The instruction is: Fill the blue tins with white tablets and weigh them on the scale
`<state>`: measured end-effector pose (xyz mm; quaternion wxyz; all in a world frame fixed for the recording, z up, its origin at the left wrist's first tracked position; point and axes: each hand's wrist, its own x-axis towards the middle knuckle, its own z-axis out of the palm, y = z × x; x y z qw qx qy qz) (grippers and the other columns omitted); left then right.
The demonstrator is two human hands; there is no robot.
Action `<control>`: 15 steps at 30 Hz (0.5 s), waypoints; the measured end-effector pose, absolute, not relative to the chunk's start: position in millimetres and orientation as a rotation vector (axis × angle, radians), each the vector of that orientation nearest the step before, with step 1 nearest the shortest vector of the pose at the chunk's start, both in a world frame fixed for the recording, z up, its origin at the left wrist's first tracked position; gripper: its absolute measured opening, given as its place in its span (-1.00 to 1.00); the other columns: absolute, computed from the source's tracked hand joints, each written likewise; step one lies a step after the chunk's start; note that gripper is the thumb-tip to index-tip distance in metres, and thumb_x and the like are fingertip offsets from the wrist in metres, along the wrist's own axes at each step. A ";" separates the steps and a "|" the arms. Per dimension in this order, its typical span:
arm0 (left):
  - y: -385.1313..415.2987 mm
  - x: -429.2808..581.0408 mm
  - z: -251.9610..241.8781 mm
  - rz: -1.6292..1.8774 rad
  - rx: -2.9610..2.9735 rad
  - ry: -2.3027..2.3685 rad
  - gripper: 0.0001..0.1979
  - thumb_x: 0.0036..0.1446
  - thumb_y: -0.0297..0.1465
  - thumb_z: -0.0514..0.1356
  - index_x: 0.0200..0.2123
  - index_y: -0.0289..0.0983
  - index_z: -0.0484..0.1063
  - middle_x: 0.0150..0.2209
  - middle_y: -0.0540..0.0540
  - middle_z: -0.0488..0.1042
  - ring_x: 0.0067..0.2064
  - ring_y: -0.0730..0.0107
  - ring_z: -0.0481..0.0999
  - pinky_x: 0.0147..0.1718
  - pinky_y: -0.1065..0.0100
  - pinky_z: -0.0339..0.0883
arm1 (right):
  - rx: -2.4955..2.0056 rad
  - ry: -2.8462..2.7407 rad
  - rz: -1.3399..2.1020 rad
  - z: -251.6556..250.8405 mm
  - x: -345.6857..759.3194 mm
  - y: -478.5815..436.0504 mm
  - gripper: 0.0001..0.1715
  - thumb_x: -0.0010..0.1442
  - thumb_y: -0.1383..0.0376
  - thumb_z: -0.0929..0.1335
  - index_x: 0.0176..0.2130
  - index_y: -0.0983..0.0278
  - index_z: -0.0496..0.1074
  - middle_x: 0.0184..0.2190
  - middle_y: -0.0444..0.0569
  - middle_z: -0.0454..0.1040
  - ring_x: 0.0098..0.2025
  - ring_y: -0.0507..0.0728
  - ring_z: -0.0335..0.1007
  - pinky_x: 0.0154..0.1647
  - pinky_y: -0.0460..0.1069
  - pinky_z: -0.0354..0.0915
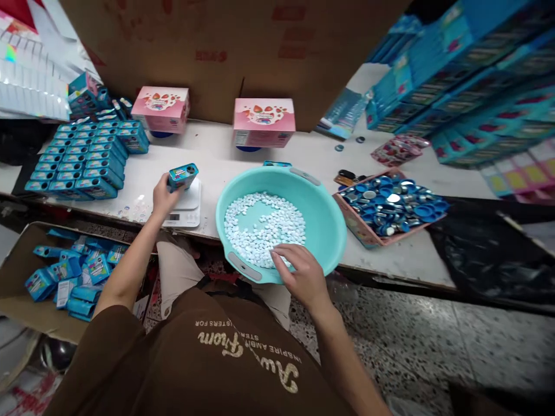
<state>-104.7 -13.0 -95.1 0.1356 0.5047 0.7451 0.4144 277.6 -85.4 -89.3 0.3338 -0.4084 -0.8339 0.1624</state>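
My left hand (pixel 165 196) grips a small blue box (pixel 182 173) with a dark round hole in its top. It holds this box over the white digital scale (pixel 189 203); whether the box touches the scale I cannot tell. A turquoise basin (pixel 321 225) sits on the table in front of me, with many small whitish tablets (pixel 260 231) heaped on its near left side. Over the basin's near rim reaches my right hand (pixel 301 271), its fingers curled together at the tablets. What lies between those fingers is hidden.
Blue boxes (pixel 82 159) stand in rows at the left. Below them is a carton (pixel 17 260) of more boxes. Two pink boxes (pixel 160 110) stand behind the basin, before a large cardboard box (pixel 217 58). At right, a tray (pixel 359 228) holds blue caps (pixel 390 202).
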 end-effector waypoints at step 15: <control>-6.1 -12.1 -9.4 0.748 2.497 1.579 -0.62 0.06 -0.52 0.20 -0.01 -0.20 0.47 -0.06 -0.13 0.53 0.01 0.15 0.46 0.05 0.11 0.36 | -1.135 -2.045 0.387 -81.2 291.9 -83.2 -0.82 0.33 0.33 0.31 -0.28 0.25 0.50 -0.29 0.03 0.59 -0.20 0.16 0.49 -0.12 0.08 0.39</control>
